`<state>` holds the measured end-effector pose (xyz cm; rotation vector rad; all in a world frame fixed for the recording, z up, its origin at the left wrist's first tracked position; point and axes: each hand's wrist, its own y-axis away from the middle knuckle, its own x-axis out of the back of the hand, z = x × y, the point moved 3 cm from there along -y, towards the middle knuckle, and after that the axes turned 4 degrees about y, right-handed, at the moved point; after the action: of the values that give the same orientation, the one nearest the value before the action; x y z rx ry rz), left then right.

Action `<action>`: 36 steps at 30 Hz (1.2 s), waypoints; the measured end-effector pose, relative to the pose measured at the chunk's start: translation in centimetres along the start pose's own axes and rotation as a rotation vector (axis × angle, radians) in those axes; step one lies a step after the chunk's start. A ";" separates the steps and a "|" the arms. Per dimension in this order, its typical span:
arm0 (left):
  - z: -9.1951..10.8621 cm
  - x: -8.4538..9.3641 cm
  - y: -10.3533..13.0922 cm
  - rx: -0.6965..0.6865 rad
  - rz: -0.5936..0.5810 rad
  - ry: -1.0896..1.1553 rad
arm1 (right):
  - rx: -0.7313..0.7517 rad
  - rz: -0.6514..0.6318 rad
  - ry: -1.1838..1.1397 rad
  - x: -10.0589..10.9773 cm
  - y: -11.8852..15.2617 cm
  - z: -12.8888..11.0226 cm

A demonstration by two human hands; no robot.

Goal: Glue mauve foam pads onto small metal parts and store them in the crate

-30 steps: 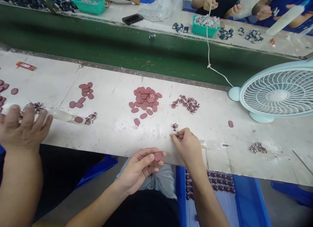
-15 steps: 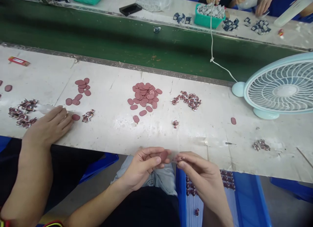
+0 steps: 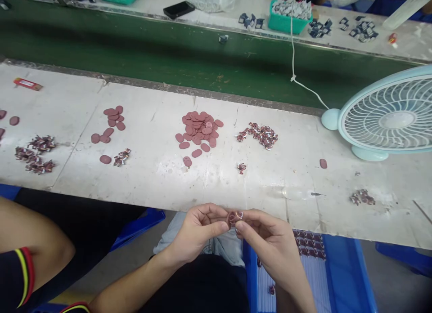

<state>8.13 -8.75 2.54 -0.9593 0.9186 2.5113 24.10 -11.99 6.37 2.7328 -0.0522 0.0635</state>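
My left hand and my right hand meet at the table's front edge. Between the fingertips of both is a small reddish-brown piece with white marks; an oval disc seems to lie against it on the left, partly hidden by fingers. On the white table beyond, a pile of flat reddish oval discs lies in the middle. Right of it is a heap of small brown-and-white pieces, with a small cluster nearer me. A clear bottle with a dark needle tip lies at right.
A light blue fan stands at right. Below the table edge, a blue tray holds rows of brown pieces. A neighbour's arm is at lower left. Across a green gap, people's hands work near a teal basket.
My right hand has brought its small piece against the disc in my left hand. The neighbour's hand has withdrawn from the table at left.
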 end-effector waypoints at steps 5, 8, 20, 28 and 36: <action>-0.4 0.0 0.2 -0.051 0.039 -0.038 | 0.014 0.044 -0.016 -0.4 0.2 0.1; -0.5 -0.2 0.3 -0.070 0.058 -0.036 | 0.022 0.038 -0.057 -0.6 0.2 0.2; -0.8 -1.0 0.5 -0.060 0.028 -0.006 | 0.140 0.041 0.080 0.3 0.6 -0.5; -1.0 -1.1 0.5 -0.091 0.034 -0.021 | 0.109 0.050 -0.014 0.0 0.5 0.0; -1.4 -1.2 0.1 -0.122 0.044 -0.053 | 0.087 0.087 -0.103 -0.3 -0.2 0.8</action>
<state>9.58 -9.82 2.62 -0.9127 0.7863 2.6430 23.83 -12.08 5.57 2.8181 -0.2022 -0.0510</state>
